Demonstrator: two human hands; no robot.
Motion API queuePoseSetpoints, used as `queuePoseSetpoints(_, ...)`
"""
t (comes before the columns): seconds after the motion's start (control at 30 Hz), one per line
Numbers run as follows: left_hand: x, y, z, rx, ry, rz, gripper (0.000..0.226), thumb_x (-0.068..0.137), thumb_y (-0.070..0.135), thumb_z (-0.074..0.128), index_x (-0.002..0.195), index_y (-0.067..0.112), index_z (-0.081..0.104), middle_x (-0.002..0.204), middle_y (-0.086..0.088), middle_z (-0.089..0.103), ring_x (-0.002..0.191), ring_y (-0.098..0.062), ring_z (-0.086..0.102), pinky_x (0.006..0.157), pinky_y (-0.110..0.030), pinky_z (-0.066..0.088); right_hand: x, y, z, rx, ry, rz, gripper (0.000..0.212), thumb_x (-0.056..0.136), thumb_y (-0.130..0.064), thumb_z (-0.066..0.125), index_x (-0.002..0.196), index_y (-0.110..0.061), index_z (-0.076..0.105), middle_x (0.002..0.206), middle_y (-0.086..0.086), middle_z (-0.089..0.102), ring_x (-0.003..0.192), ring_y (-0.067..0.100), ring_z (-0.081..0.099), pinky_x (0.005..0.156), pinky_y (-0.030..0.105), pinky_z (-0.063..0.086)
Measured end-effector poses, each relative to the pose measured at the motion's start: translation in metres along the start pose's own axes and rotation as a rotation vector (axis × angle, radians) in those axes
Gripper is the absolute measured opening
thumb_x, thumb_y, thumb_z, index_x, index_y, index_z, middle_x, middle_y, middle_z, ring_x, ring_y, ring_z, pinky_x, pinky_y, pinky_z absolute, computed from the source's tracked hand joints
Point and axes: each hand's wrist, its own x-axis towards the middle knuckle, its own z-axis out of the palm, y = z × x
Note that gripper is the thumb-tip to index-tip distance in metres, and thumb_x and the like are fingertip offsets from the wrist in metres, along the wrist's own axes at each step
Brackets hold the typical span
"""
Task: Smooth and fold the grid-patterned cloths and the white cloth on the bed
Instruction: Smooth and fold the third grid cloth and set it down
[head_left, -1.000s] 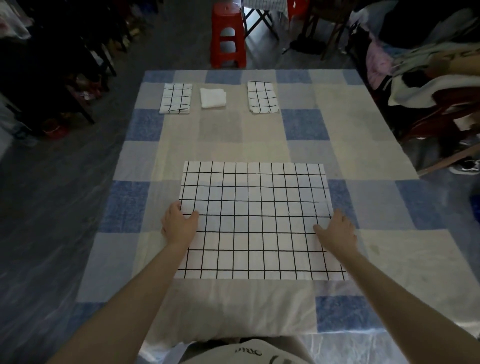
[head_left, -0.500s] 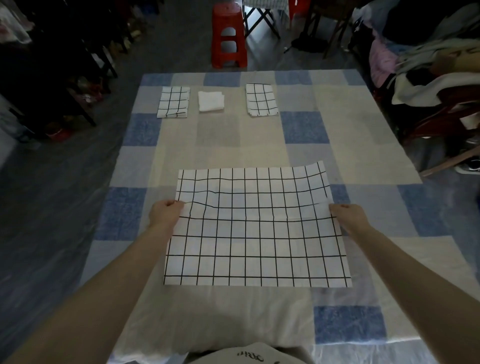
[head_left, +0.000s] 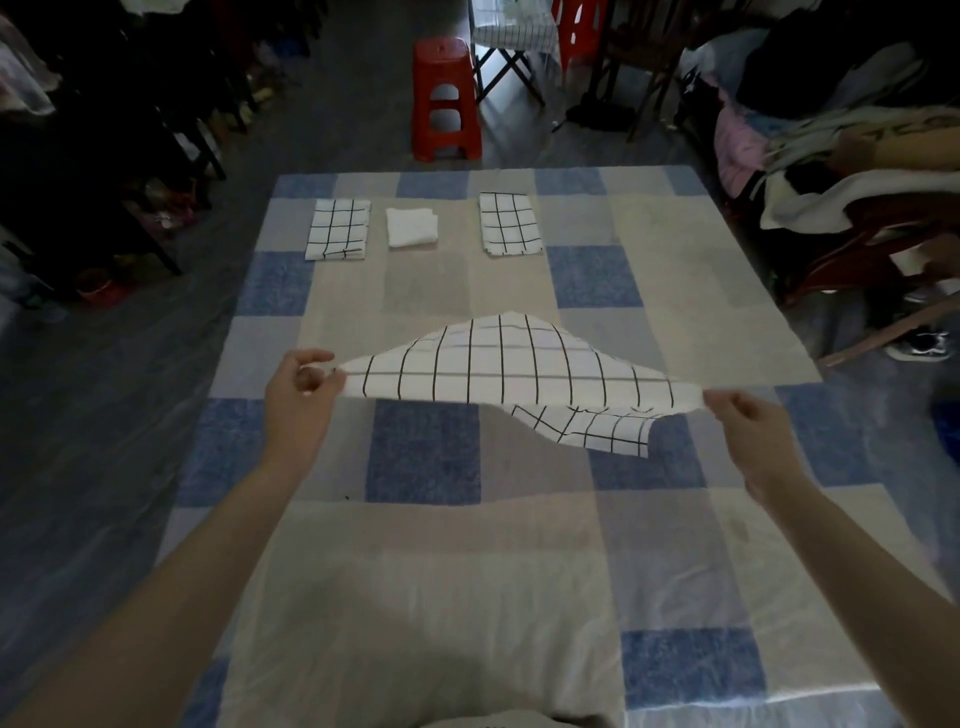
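Grid-patterned cloth (head_left: 511, 371), one piece, is held in the air above the bed (head_left: 426, 587), stretched between the two hands with its long axis running left to right. The left hand (head_left: 301, 387) pinches its left end, thumb against curled fingers (head_left: 311, 358). The right hand (head_left: 740, 410) grips its right end; the fingers there are curled, but the exact contact is hidden behind the hand. Between the fingers of both hands the cloth bulges away from the person in a rounded hump, and a loose flap hangs down nearer the right-hand fingers, its grid lines skewed. The cloth's far edge and underside cannot be made out.

Well beyond the fingers, near the far edge of the bed, lie three folded pieces in a row:
- one folded grid cloth on the left (head_left: 337, 228);
- one folded white cloth (head_left: 411, 227) in the middle;
- one folded grid cloth on the right (head_left: 509, 223).

These three are apart from one another and flat on the checked bedspread.

Count: three grid-patterned cloths, one white cloth. One red stool (head_left: 445, 98) stands on the floor past the bed. The room around is dark; the heaps at right are clothing, details indistinct. Both forearms are cut off by the lower edge of the view.
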Motion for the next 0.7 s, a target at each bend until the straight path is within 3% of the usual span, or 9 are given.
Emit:
queuePoseSetpoints(0.1,-0.035,-0.031,-0.014,0.064,-0.102,-0.021,0.032,0.086,-0.004,0.065,0.087,0.027,0.059,0.067,-0.002,0.047,0.057,0.002,0.043,0.058,-0.007,0.037,-0.039,0.030,-0.008,-0.084,-0.034,0.026,0.031,0.089,-0.023,0.065,0.072,0.003,0.064,0.066,0.009,0.054,0.067,0.012,0.046,0.058,0.027,0.037)
queuePoseSetpoints(0.2,-0.068,-0.066,-0.033,0.188,-0.196,-0.069,0.029,0.087,-0.001,0.066,0.088,0.028,0.062,0.067,-0.003,0.047,0.060,-0.005,0.043,0.058,-0.012,0.037,-0.080,0.060,-0.013,-0.218,-0.109,0.048,0.032,0.085,-0.030,0.068,0.061,-0.010,0.061,0.063,0.009,0.057,0.059,0.003,0.051,0.059,0.023,0.038)
queuePoseSetpoints(0.3,-0.097,-0.092,-0.053,0.362,-0.251,-0.113,0.025,0.082,0.006,0.072,0.085,0.030,0.063,0.066,-0.007,0.055,0.057,-0.006,0.044,0.058,-0.019,0.039,-0.116,0.092,-0.015,-0.282,-0.150,0.135,0.020,0.086,-0.019,0.071,0.069,-0.008,0.069,0.074,0.016,0.066,0.070,0.025,0.060,0.062,0.030,0.040)
queuePoseSetpoints(0.4,-0.114,-0.104,-0.068,0.541,-0.339,0.002,0.014,0.073,0.021,0.064,0.080,0.032,0.061,0.059,0.004,0.059,0.055,-0.005,0.053,0.063,-0.029,0.048,-0.137,0.118,-0.017,-0.473,-0.192,0.102,0.036,0.085,-0.027,0.069,0.057,-0.008,0.057,0.061,0.011,0.058,0.059,0.026,0.055,0.055,0.030,0.040)
queuePoseSetpoints(0.47,-0.122,-0.104,-0.072,0.657,-0.373,0.095,0.015,0.070,0.022,0.058,0.076,0.035,0.057,0.056,0.010,0.058,0.055,-0.003,0.054,0.061,-0.034,0.048,-0.142,0.124,-0.017,-0.562,-0.183,0.103,0.035,0.086,-0.021,0.067,0.056,-0.008,0.053,0.058,0.009,0.054,0.056,0.022,0.052,0.056,0.030,0.040)
queuePoseSetpoints(0.53,-0.127,-0.099,-0.070,0.706,-0.357,0.127,0.016,0.070,0.022,0.057,0.076,0.036,0.055,0.052,0.013,0.054,0.053,0.000,0.050,0.063,-0.036,0.045,-0.143,0.127,-0.017,-0.602,-0.174,0.124,0.029,0.087,-0.017,0.064,0.059,-0.010,0.058,0.058,0.008,0.057,0.058,0.022,0.056,0.058,0.033,0.041)
queuePoseSetpoints(0.6,-0.129,-0.098,-0.061,0.733,-0.360,0.170,0.011,0.074,0.026,0.052,0.078,0.036,0.053,0.059,0.014,0.055,0.060,-0.008,0.053,0.067,-0.037,0.042,-0.142,0.122,-0.014,-0.592,-0.151,0.140,0.023,0.085,-0.021,0.060,0.064,-0.012,0.060,0.061,0.008,0.060,0.062,0.026,0.059,0.059,0.034,0.042)
queuePoseSetpoints(0.7,-0.133,-0.092,-0.028,0.697,-0.448,0.366,0.017,0.077,0.026,0.046,0.087,0.027,0.059,0.084,0.009,0.059,0.078,-0.019,0.057,0.071,-0.035,0.042,-0.137,0.106,0.001,-0.603,-0.043,0.073,0.018,0.083,-0.023,0.058,0.095,-0.010,0.057,0.098,0.013,0.058,0.090,0.035,0.056,0.075,0.043,0.048)
